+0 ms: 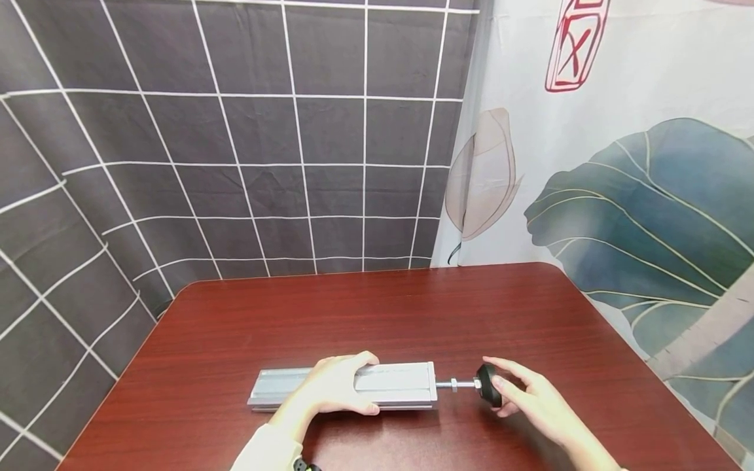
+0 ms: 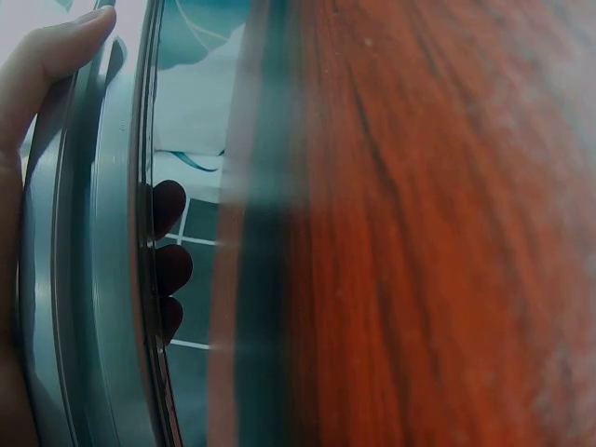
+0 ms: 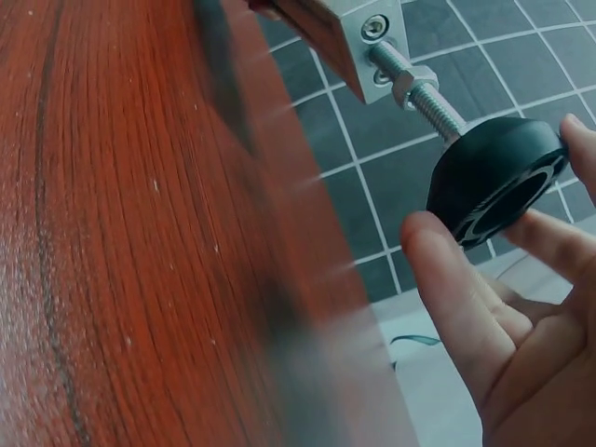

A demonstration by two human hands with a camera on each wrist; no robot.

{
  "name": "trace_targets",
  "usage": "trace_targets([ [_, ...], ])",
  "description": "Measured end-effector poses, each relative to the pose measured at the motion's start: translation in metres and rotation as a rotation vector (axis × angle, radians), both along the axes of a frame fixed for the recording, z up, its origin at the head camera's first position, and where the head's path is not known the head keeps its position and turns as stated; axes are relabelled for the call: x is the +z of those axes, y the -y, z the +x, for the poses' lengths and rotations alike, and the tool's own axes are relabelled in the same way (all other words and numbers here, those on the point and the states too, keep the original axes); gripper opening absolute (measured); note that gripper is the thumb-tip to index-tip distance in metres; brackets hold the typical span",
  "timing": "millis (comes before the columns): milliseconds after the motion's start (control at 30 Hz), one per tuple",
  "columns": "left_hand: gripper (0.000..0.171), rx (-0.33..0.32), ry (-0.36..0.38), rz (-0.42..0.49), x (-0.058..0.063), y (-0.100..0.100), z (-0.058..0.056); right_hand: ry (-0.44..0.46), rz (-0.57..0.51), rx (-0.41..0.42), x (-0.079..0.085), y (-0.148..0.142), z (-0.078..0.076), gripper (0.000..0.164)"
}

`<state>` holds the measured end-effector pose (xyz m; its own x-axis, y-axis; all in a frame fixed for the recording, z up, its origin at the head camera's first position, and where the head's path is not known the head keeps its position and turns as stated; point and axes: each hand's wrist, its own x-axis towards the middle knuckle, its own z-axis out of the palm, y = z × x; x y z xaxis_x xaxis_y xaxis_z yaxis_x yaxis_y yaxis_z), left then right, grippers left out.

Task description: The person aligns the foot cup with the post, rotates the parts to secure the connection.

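with the left hand [image 1: 337, 387], gripping a silver metal profile [image 1: 403, 379] over its near and far edges, presumably to steady it against twisting. laid out left to right, on or just above the desk [image 1: 365, 314], hard to tell which. with the right hand [image 1: 538, 400], pinching the rim of a black foot [image 3: 484, 158], with fingertips spread round it, probably for control in turning. joined to the profile's right end by a threaded rod [image 3: 438, 112] bearing a hex nut [image 3: 413, 86], hence kept in line.
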<state>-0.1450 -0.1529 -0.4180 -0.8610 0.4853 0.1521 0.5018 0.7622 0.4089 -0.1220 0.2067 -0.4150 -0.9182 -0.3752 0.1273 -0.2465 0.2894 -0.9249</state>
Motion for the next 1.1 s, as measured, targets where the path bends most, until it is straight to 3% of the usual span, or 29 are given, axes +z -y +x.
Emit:
trace_targets([
  [200,0.066,0.000,0.006,-0.009,-0.002,0.000,0.000,0.049,-0.046,0.041,-0.001,-0.001,-0.001,0.032],
  [300,0.067,0.003,0.010,-0.010,-0.003,0.000,0.000,0.006,-0.037,0.041,-0.002,-0.003,0.000,0.035],
  [400,0.068,-0.002,0.016,-0.006,-0.003,-0.001,0.000,-0.057,-0.037,0.055,-0.004,-0.008,0.002,0.049],
  [567,0.068,0.000,0.010,-0.008,-0.002,-0.002,-0.001,-0.091,-0.123,0.213,-0.008,-0.017,0.004,0.074],
  [700,0.068,0.002,0.009,-0.006,-0.002,-0.001,-0.002,-0.172,-0.109,0.293,-0.012,-0.020,0.003,0.074],
  [867,0.068,0.002,0.020,-0.006,-0.003,-0.001,-0.001,-0.234,-0.045,0.258,-0.012,-0.017,0.003,0.063],
  [1100,0.068,0.000,0.013,-0.005,-0.003,-0.001,0.000,-0.199,0.010,0.107,-0.009,-0.015,0.006,0.056],
])
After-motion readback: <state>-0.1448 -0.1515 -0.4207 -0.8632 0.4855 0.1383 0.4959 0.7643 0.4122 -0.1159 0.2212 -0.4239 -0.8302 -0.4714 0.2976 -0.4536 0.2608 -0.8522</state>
